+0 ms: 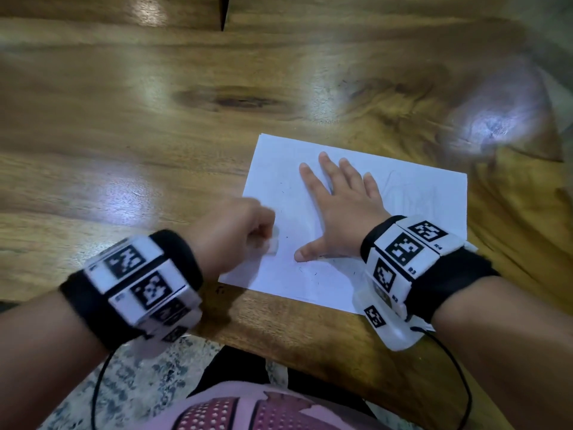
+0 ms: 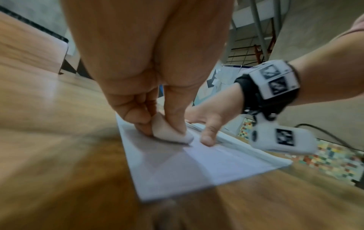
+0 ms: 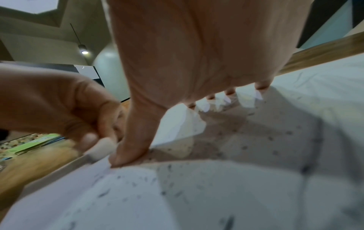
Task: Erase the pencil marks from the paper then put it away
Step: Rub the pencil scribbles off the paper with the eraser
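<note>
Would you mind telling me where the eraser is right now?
The eraser is pinched in the left hand, pressed on the paper's left part, just left of the right hand's thumb.

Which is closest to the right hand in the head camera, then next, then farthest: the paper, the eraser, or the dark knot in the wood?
1. Paper: right under the right hand.
2. Eraser: beside its thumb, pinched by the left hand.
3. Dark knot: far up the table.
</note>
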The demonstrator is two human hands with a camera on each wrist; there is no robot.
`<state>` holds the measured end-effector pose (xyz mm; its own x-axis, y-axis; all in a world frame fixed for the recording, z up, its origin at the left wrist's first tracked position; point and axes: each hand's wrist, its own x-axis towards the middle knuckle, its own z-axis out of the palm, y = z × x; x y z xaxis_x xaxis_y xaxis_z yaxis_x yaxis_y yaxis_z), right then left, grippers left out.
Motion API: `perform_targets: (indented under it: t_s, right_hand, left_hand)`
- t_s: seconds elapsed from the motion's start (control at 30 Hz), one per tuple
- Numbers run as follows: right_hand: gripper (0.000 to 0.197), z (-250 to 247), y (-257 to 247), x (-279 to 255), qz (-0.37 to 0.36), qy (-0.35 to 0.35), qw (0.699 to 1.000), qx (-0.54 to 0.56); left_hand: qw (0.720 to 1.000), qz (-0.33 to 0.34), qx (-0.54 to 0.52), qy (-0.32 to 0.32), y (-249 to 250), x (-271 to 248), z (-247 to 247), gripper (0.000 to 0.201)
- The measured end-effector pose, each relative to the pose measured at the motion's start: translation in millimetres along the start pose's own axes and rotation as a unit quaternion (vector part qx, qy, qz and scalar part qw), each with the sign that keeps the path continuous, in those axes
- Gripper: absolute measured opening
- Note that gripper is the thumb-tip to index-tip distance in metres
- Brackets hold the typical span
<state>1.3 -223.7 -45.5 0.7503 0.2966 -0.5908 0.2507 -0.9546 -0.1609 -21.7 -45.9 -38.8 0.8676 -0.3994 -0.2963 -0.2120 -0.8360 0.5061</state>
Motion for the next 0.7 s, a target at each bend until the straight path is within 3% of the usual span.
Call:
perform_targets:
  t_s: [0.13,0.33,0.53,0.6,0.7]
  right_hand:
    - [0.131,0.5,0.5,-0.1,-0.004,0.004,1.000,0.002]
    - [0.132,-0.6,0.1,0.0,-0.001,-0.002,1.000,0.001]
    - [0.132,-0.2,0.0,-0.1,0.000,-0.001,1.000,0.002]
    - [0.132,0.2,0.4,0.0,-0.002,0.002,1.000,0.003]
    - [0.133,1.1,0.8,0.5,-0.002,0.004,1.000,0.005]
  left_hand:
    - [0.998,-0.030,0.027,0.056,1.6,31.9,-10.9,0.005]
    - [1.000,0.014,0.003,-0.026,-6.0,-13.3,6.1,0.011]
    - [0.999,-0.024,0.009,0.044,8.0,31.8,-4.0,0.011]
    - [0.999,-0.015,0.005,0.038,7.0,18.5,2.5,0.019]
    - [1.000,0.009,-0.005,-0.011,4.5,-12.5,14.5,0.013]
